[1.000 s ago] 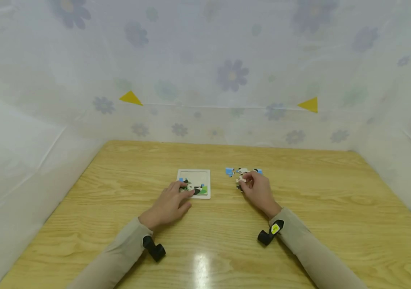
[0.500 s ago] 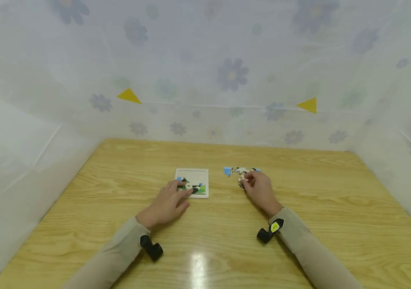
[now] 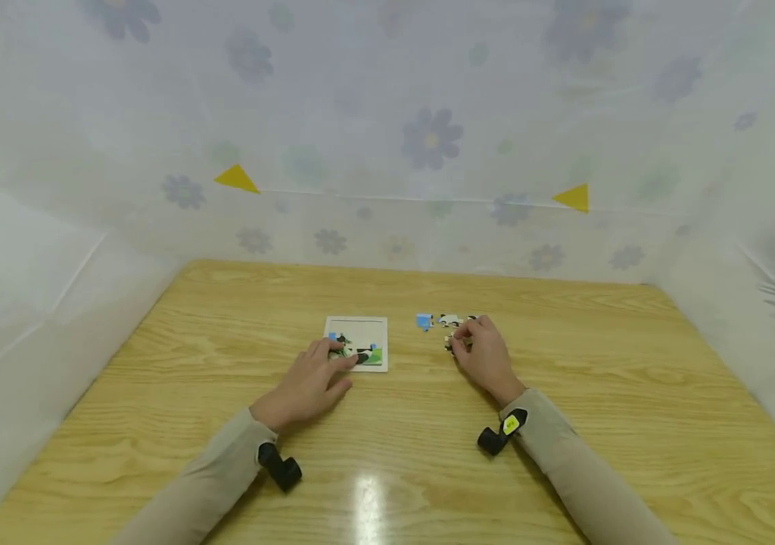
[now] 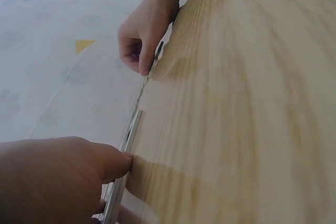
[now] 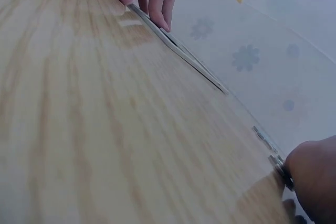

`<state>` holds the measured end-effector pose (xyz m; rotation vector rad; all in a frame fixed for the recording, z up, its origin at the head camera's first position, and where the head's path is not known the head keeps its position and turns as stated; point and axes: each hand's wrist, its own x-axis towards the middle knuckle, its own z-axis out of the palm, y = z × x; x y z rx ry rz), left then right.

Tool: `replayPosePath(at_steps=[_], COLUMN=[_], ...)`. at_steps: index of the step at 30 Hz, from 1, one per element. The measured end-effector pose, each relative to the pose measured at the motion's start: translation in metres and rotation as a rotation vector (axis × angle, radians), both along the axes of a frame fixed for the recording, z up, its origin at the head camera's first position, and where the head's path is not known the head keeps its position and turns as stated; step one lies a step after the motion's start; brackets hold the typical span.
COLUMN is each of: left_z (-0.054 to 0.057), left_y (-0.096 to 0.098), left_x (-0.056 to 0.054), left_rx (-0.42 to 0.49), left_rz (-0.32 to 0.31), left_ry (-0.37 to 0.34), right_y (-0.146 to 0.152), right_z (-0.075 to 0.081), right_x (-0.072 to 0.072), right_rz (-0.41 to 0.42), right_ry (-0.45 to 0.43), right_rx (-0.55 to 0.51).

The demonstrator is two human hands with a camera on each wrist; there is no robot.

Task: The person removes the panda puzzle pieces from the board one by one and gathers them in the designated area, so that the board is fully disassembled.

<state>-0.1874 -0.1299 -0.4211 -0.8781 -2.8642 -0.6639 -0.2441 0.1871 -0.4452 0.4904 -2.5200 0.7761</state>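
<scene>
A white square puzzle tray [image 3: 356, 320] lies left of centre in the head view, with black, white, green and blue pieces [image 3: 364, 354] along its lower part. My left hand [image 3: 302, 386] rests on its lower left corner, fingertips over the pieces and thumb by the near edge. The left wrist view shows the tray edge-on beside the thumb. To the right, my right hand [image 3: 486, 359] pinches a small puzzle piece [image 3: 449, 346] between thumb and index finger, largely hidden by them. In the left wrist view that piece [image 4: 159, 50] appears dark and tilted.
Just beyond my right hand lie loose puzzle pieces: a blue one [image 3: 424, 322] and a white and black one [image 3: 451, 320], with another partly hidden by the fingers. The wooden table [image 3: 387, 439] ends at a flower-printed white curtain [image 3: 360, 151] bearing two yellow triangles [image 3: 573, 198].
The head view has shifted slightly, so everything sits a little further left. My right fingers have tipped the pinched piece and cover more of it. The left hand stays on the tray.
</scene>
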Motion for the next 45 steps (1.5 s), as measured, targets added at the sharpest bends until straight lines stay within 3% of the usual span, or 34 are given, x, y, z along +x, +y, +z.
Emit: replayPosePath(at_steps=[12,20,30,35,45], left_z=[-0.001,-0.001,-0.001,-0.001,0.006], left_y=[-0.002,-0.002,0.000,0.001,0.001], left_x=[0.002,0.000,-0.003,-0.003,0.000], left_rx=[-0.003,0.011,-0.019,-0.022,-0.061], left_rz=[0.008,0.007,0.008,0.010,0.033], left_ry=[0.001,0.017,0.029,0.015,-0.014], right_y=[-0.010,-0.037,-0.093,-0.116,-0.143], right_z=[-0.007,-0.004,-0.004,-0.003,0.005], right_x=[-0.008,-0.014,-0.022,-0.022,-0.020], right_rz=[0.017,0.164,0.316,0.405,0.438], right_ry=[0.048,0.123,-0.021,-0.040,-0.113], right_rx=[-0.006,-0.039,-0.107,-0.146,-0.113])
